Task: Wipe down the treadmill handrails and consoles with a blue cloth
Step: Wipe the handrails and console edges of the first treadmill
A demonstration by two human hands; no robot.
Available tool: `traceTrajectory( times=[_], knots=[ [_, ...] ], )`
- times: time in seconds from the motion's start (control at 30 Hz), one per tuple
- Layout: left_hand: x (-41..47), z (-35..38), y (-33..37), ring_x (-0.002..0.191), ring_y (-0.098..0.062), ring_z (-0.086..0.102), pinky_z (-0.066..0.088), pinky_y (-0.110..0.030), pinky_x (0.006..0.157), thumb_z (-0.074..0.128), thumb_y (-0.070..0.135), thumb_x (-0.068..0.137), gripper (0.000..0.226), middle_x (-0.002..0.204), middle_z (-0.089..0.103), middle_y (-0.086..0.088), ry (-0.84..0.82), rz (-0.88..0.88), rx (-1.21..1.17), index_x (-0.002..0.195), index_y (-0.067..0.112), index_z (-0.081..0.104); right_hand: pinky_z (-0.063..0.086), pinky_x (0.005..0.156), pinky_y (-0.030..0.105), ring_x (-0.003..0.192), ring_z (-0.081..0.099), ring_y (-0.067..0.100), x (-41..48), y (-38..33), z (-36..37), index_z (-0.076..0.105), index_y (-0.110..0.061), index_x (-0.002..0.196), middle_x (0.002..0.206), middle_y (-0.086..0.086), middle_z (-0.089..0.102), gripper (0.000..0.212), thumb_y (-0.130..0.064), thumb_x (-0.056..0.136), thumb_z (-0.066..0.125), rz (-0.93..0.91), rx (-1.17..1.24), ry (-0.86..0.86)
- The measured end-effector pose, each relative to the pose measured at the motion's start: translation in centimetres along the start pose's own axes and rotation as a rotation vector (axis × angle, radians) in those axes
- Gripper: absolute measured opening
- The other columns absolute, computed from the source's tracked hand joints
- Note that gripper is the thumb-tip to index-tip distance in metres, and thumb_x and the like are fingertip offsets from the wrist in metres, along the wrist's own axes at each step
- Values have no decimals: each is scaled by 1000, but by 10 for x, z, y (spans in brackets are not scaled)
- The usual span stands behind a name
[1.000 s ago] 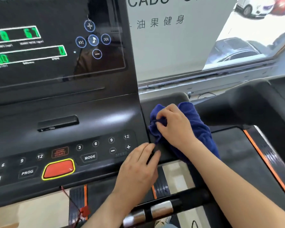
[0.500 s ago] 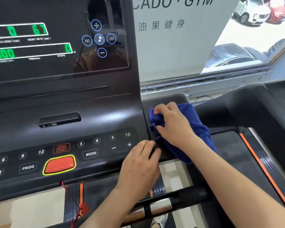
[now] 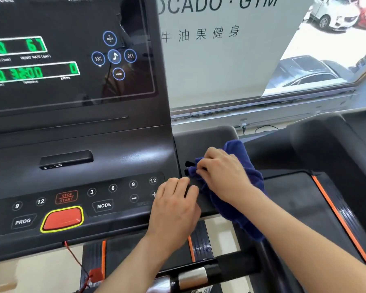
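The black treadmill console [image 3: 78, 144] fills the left, with a lit display above and a button panel below. My right hand [image 3: 224, 174] grips a bunched blue cloth [image 3: 247, 199] and presses it onto the black side tray [image 3: 207, 138] just right of the console. The cloth hangs down past the tray's front edge. My left hand [image 3: 175, 208] lies flat, fingers together, on the console's lower right corner beside the plus button. A black handrail with a silver grip sensor [image 3: 192, 278] runs across the bottom.
A red stop button [image 3: 62, 218] with a yellow rim sits low on the panel, and a red safety cord [image 3: 78, 263] hangs beneath it. The right handrail arm [image 3: 317, 149] curves away at the right. A window with a white gym sign [image 3: 220, 49] lies behind.
My right hand has shifted slightly on the tray with the cloth, and its fingers have tightened on the bunched edge. The left hand stays planted on the console corner.
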State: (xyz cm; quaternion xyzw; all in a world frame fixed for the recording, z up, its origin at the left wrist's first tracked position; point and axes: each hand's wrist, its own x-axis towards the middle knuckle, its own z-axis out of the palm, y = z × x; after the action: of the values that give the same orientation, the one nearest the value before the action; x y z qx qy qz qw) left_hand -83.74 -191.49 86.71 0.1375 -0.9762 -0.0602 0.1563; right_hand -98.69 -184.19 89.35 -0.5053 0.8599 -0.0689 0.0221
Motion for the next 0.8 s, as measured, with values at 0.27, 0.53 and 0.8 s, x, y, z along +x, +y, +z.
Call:
traceTrajectory(
  times=[0.27, 0.53, 0.8],
  knots=[
    [1, 2, 1, 90, -26, 52, 42, -36, 81, 55, 20, 77, 15, 102, 60, -5, -25, 14, 20, 90, 14, 62, 40, 60, 32, 75, 44, 16, -7, 24, -8, 61, -23, 89, 84, -5, 40, 8, -19, 92, 54, -105, -85, -152],
    [-2, 0, 2, 124, -31, 45, 32, -44, 112, 56, 24, 82, 39, 135, 51, -16, -76, -131, -33, 118, 7, 58, 37, 79, 36, 96, 42, 15, 0, -8, -3, 67, -30, 110, 102, -7, 43, 33, -46, 97, 42, -49, 51, -158],
    [41, -25, -31, 117, -28, 56, 41, -41, 106, 32, 32, 81, 57, 126, 62, -12, -142, -243, -31, 125, 5, 56, 36, 78, 39, 91, 47, 18, 7, -5, 10, 76, -27, 93, 90, -8, 55, 16, -18, 89, 64, -75, 227, -29]
  ],
)
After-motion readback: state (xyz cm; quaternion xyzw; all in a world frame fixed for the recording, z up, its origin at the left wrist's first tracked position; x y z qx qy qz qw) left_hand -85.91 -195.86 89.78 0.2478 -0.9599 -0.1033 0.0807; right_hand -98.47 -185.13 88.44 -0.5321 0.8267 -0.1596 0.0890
